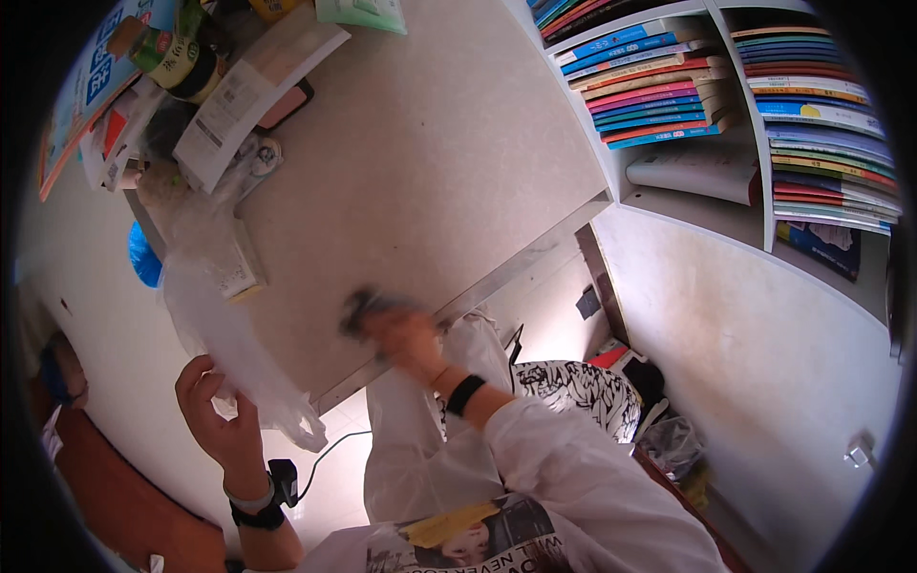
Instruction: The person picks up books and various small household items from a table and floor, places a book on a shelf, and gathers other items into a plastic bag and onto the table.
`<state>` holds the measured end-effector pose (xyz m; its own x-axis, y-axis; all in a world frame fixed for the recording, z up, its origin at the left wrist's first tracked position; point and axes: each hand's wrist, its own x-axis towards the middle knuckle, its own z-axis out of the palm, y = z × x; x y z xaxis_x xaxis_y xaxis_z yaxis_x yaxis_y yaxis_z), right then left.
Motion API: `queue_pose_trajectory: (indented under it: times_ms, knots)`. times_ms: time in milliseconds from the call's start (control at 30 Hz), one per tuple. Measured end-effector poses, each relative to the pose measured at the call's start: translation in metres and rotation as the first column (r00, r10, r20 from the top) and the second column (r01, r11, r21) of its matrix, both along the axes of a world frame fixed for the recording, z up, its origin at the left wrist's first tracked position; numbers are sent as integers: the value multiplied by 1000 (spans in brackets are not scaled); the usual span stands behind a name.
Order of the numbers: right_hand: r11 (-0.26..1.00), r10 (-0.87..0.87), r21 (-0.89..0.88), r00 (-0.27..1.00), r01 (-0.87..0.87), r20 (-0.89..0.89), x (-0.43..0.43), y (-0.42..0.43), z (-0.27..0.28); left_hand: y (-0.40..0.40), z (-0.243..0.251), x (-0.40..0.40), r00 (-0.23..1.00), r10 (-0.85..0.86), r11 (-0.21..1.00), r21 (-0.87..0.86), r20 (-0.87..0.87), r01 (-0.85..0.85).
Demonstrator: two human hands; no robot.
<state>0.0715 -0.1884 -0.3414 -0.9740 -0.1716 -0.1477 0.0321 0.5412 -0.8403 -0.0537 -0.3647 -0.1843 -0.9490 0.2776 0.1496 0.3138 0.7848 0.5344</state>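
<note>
My left hand (218, 422) is at the left of the table's near edge, fingers curled at a translucent white plastic bag (236, 344). The bag trails from the things on the table down over the edge, and its handles hang free. Blurred by motion, my right hand (405, 336) is over the tabletop (401, 200) close to the front edge. A dark grey thing (358, 311), perhaps a cloth, is in its fingers; the blur hides what it is. Beside the bag lies a small pale box (243, 268).
At the upper left are a bottle with a green and yellow label (179, 61), a white printed packet (251, 93), a phone-like pink and black thing (286, 104) and a blue round thing (143, 254). White shelves (731, 143) of books border the right. A patterned cushion (580, 394) sits below.
</note>
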Motion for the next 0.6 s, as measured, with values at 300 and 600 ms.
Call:
queue_pose_trajectory:
  times_ms: [300,600]
  knots:
    - [107,-323,-835,813,540,485,-89,78,31,-16,21,9,993,72,993,-89,-98,-81]
    - [739,-313,411,812,534,-493,-201,244,-30,-88,32,56,948,264,896,-318,-181,-310]
